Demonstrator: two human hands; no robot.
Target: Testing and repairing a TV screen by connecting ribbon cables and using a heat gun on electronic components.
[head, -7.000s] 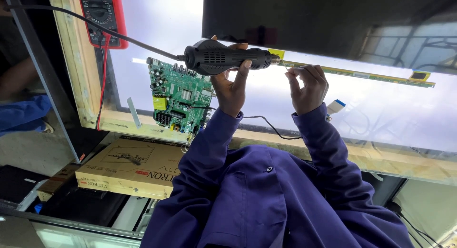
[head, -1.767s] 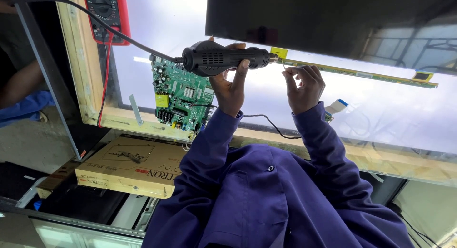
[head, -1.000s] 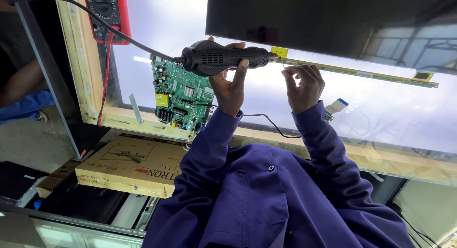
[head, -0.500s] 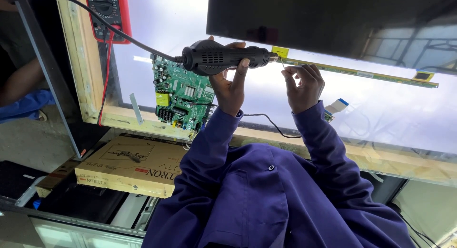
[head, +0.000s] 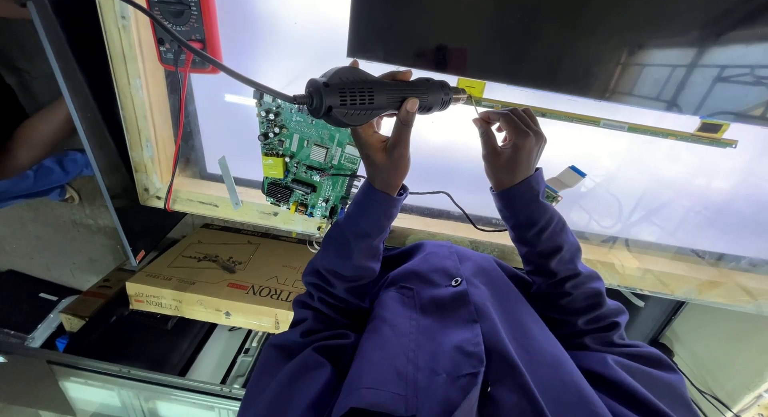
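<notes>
My left hand (head: 388,149) grips a black corded hot-air tool (head: 376,97), held level with its nozzle pointing right at a yellow tab (head: 471,87). The tab sits at the left end of a long thin green strip board (head: 600,123) along the lower edge of a dark screen panel (head: 560,33). My right hand (head: 508,145) is just right of the nozzle, fingers pinched on something thin next to the tab; I cannot tell what it is. Both sleeves are dark blue.
A green circuit board (head: 300,161) lies on the lit white table surface (head: 640,201), left of my left hand. A red multimeter (head: 180,21) sits top left. A wooden frame (head: 128,105) borders the table. Below are a cardboard box (head: 216,277) and another person's arm (head: 36,137).
Both hands and the tool stay at the yellow tab. The right hand's fingers have shifted slightly, and the view has moved a little.
</notes>
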